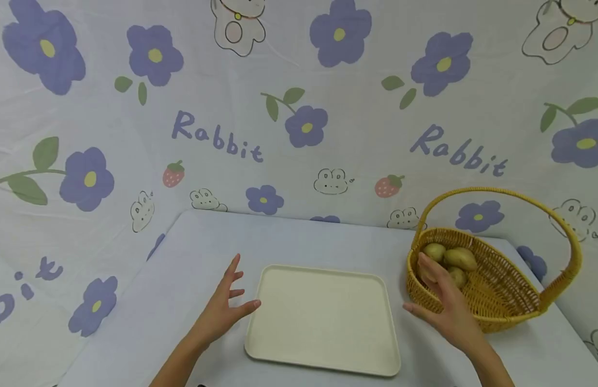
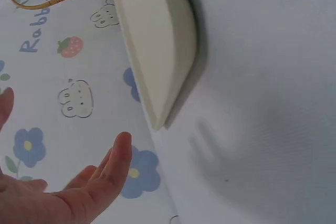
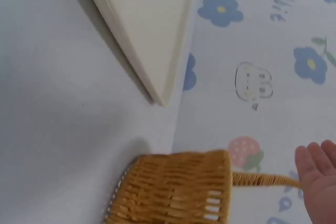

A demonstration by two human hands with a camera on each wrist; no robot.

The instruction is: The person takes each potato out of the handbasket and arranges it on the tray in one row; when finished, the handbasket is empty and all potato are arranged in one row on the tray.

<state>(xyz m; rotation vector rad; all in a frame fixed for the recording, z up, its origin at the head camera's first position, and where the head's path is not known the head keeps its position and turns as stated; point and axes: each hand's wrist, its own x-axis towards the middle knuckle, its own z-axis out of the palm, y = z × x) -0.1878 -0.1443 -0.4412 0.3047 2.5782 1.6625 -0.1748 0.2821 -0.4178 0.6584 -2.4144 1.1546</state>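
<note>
A cream rectangular tray [image 1: 323,317] lies bare in the middle of the table; its corner shows in the left wrist view [image 2: 157,40] and the right wrist view [image 3: 152,24]. My left hand [image 1: 226,309] hovers just left of the tray with fingers spread, holding nothing. My right hand [image 1: 441,301] is open in front of a yellow wicker basket [image 1: 506,301], fingers reaching toward its rim. In the basket lie three potatoes [image 1: 453,259]. The basket weave also shows in the right wrist view [image 3: 173,190].
The table [image 1: 192,258] is covered with a pale cloth. A flower-and-rabbit printed cloth [image 1: 299,107] hangs behind and at the sides. The basket's tall arched handle [image 1: 516,196] rises over it at the right.
</note>
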